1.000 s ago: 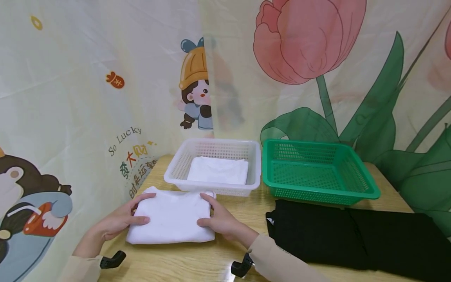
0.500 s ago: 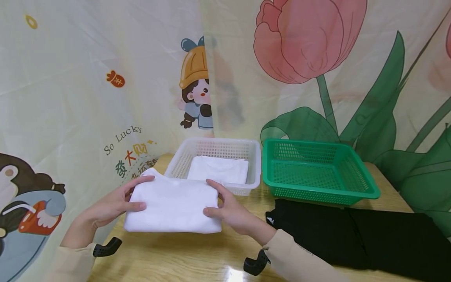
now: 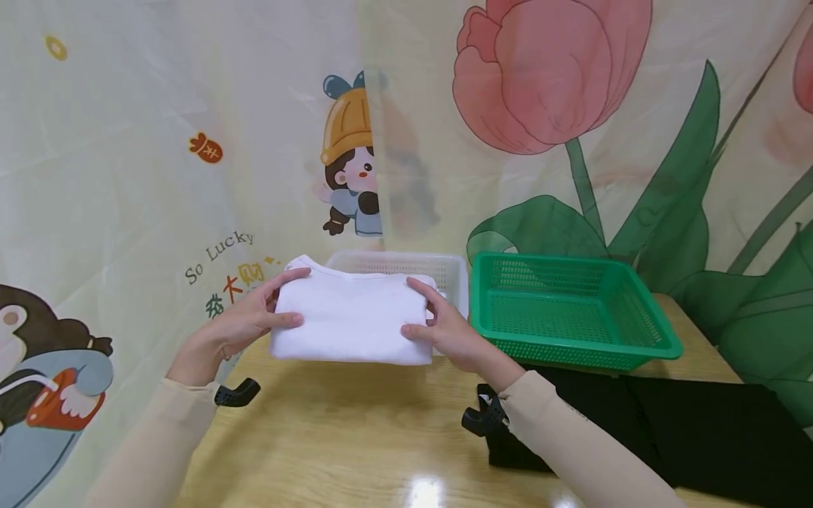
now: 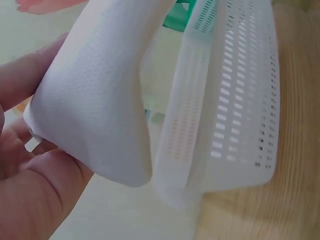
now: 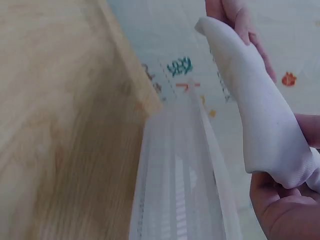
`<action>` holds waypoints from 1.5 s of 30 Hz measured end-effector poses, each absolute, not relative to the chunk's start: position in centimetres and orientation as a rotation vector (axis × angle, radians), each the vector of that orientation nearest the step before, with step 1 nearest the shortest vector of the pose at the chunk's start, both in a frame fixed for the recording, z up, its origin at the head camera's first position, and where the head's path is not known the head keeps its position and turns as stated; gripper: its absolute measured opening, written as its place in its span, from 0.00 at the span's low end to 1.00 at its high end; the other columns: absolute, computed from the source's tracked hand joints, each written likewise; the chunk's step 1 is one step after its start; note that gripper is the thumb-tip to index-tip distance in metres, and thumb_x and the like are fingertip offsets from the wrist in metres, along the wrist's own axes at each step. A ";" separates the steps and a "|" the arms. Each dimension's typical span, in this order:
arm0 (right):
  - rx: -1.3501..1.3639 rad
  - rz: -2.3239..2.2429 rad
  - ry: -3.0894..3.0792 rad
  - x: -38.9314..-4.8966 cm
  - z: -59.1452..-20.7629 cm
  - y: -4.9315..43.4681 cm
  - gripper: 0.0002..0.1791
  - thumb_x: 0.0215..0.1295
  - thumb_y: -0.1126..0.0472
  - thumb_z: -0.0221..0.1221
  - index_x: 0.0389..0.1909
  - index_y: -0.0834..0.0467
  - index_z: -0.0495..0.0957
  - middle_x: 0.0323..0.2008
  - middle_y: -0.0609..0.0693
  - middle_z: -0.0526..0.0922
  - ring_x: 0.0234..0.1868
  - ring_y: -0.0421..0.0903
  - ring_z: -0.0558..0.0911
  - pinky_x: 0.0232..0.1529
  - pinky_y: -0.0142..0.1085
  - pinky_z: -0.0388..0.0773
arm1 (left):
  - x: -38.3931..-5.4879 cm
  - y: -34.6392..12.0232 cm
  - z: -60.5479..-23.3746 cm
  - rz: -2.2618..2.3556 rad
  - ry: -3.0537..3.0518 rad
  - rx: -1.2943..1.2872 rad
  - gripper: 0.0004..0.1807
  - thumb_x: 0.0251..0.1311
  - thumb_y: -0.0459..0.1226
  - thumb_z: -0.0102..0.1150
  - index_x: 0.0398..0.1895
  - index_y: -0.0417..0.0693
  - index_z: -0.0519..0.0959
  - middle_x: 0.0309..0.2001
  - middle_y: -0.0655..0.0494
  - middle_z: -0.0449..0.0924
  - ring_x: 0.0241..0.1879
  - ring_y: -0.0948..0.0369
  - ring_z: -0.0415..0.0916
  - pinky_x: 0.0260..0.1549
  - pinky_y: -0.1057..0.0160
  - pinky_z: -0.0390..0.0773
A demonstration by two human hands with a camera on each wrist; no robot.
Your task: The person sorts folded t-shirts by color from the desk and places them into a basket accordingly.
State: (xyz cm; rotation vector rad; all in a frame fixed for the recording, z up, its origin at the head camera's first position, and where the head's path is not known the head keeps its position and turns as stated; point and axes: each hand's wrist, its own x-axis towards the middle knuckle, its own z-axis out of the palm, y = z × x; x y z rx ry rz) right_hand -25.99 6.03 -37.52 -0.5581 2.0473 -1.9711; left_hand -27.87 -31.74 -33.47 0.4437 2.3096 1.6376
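A folded white shirt (image 3: 356, 317), its neckline at the upper edge, is held up in front of the white plastic basket (image 3: 461, 282). My left hand (image 3: 254, 317) grips the shirt's left end, thumb on the near face. At the opposite end my right hand (image 3: 454, 335) pinches it the same way. Seen from the left wrist, the shirt (image 4: 100, 95) is a thick fold beside the perforated basket wall (image 4: 225, 100). In the right wrist view the shirt (image 5: 270, 110) stays above the basket's rim (image 5: 212, 140). Most of the basket's inside is hidden behind the shirt in the head view.
A green basket (image 3: 571, 351) stands right of the white one, with nothing in it. Folded black clothing (image 3: 718, 423) lies on the wooden table (image 3: 330, 430) at the right, partly behind my right sleeve. A printed curtain (image 3: 267, 92) hangs behind the table.
Both hands have lifted the folded white shirt off the table and carried it forward and right. It now covers much of the white basket, where another folded white cloth showed earlier.
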 end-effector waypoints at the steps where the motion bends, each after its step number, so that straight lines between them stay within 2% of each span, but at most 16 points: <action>1: -0.545 -1.967 2.075 -26.5 -37.5 6.3 0.50 0.71 0.68 0.68 0.86 0.42 0.53 0.77 0.56 0.62 0.63 0.59 0.79 0.62 0.52 0.81 | -28.5 -31.3 -33.4 1.637 2.311 0.439 0.51 0.67 0.33 0.72 0.86 0.65 0.53 0.78 0.39 0.50 0.66 0.43 0.64 0.52 0.53 0.83; 6: -0.464 -1.984 2.176 -28.8 -37.7 7.3 0.49 0.71 0.65 0.69 0.85 0.43 0.54 0.79 0.55 0.60 0.74 0.59 0.69 0.72 0.56 0.71 | -31.8 -28.9 -33.8 1.655 2.286 0.433 0.53 0.64 0.35 0.75 0.86 0.68 0.53 0.80 0.41 0.48 0.68 0.41 0.61 0.52 0.54 0.84; 11: -0.371 -1.970 2.251 -30.8 -38.6 7.6 0.49 0.71 0.66 0.69 0.86 0.43 0.53 0.83 0.57 0.55 0.81 0.58 0.61 0.76 0.57 0.64 | -35.3 -27.7 -35.2 1.644 2.286 0.429 0.54 0.63 0.34 0.76 0.85 0.68 0.54 0.82 0.42 0.44 0.71 0.42 0.59 0.55 0.54 0.82; 14: -0.324 -1.951 2.289 -31.9 -39.3 7.7 0.50 0.70 0.67 0.68 0.86 0.44 0.53 0.84 0.58 0.53 0.82 0.58 0.58 0.77 0.56 0.64 | -36.7 -27.2 -36.1 1.597 2.334 0.439 0.53 0.64 0.32 0.74 0.86 0.65 0.53 0.83 0.41 0.43 0.73 0.42 0.56 0.61 0.51 0.76; 21: -0.183 -1.990 2.295 -33.8 -40.2 6.7 0.51 0.68 0.72 0.67 0.86 0.44 0.54 0.84 0.59 0.52 0.83 0.58 0.56 0.77 0.54 0.64 | -38.9 -26.4 -37.8 1.589 2.389 0.391 0.52 0.66 0.29 0.71 0.86 0.65 0.53 0.85 0.40 0.38 0.78 0.40 0.49 0.75 0.36 0.56; 26: -0.140 -1.985 2.336 -34.8 -41.0 5.5 0.52 0.66 0.76 0.67 0.85 0.49 0.54 0.84 0.60 0.52 0.83 0.57 0.54 0.79 0.52 0.61 | -40.0 -26.2 -39.4 1.604 2.354 0.295 0.54 0.65 0.27 0.70 0.86 0.66 0.52 0.86 0.40 0.35 0.80 0.41 0.45 0.78 0.36 0.51; 32: -0.129 -1.931 2.375 -35.6 -41.4 5.2 0.50 0.67 0.74 0.68 0.85 0.50 0.56 0.84 0.59 0.53 0.83 0.57 0.55 0.80 0.52 0.58 | -40.5 -26.1 -40.2 1.617 2.360 0.299 0.54 0.62 0.25 0.71 0.86 0.62 0.54 0.86 0.40 0.35 0.81 0.42 0.43 0.80 0.39 0.43; 38: -0.131 -1.844 2.421 -36.1 -41.7 5.2 0.48 0.68 0.73 0.68 0.84 0.52 0.57 0.84 0.60 0.53 0.83 0.58 0.55 0.80 0.53 0.56 | -40.6 -25.7 -40.5 1.600 2.372 0.313 0.53 0.62 0.24 0.71 0.86 0.59 0.55 0.86 0.40 0.37 0.81 0.42 0.44 0.81 0.40 0.42; 45: -0.120 -1.766 2.460 -36.5 -42.3 4.7 0.47 0.67 0.72 0.69 0.83 0.52 0.58 0.82 0.60 0.55 0.81 0.61 0.59 0.80 0.55 0.58 | -41.1 -25.3 -41.3 1.613 2.363 0.259 0.54 0.61 0.23 0.71 0.86 0.59 0.55 0.85 0.37 0.42 0.78 0.40 0.51 0.78 0.40 0.51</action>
